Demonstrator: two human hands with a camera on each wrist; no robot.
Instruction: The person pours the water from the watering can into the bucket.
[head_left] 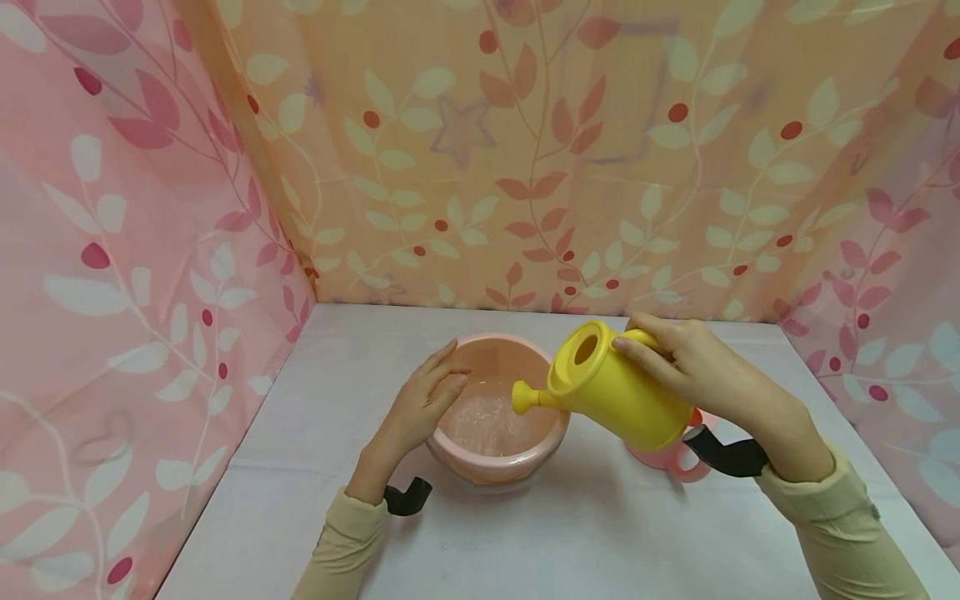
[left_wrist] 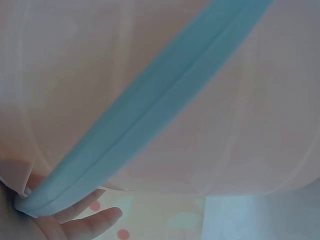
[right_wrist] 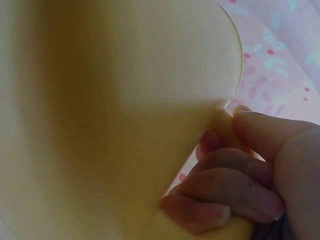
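ok so the pink bowl (head_left: 495,460) is the thing to go by here: round, smooth and glossy, with a thick rolled rim and softly ribbed sides in the left wrist view. There's clear, rippling liquid down in it

The yellow watering can (head_left: 626,396) is up and to the right of the bowl, looks like shiny plastic, with a fat cylinder body and a round hole in the top. It's tipped toward the bowl, so the skinny spout with its flared, trumpet-ish end sits over the bowl's right side

Right hand (head_left: 686,354) is off to the right of the bowl, fingers curled right round the can's handle with the thumb pressed along it, so that's a proper grasp. Left hand (head_left: 420,404) is at the bowl's left rim, fingers loose and fairly straight, resting there rather than clenched

Also right of the bowl, partly hidden by the can, is a pink mug (head_left: 651,457) with a chunky rounded handle. Under the bowl is a pale, matte tabletop (head_left: 247,517), and behind it hangs slightly creased peachy fabric (head_left: 465,250) printed with leaves and red dots
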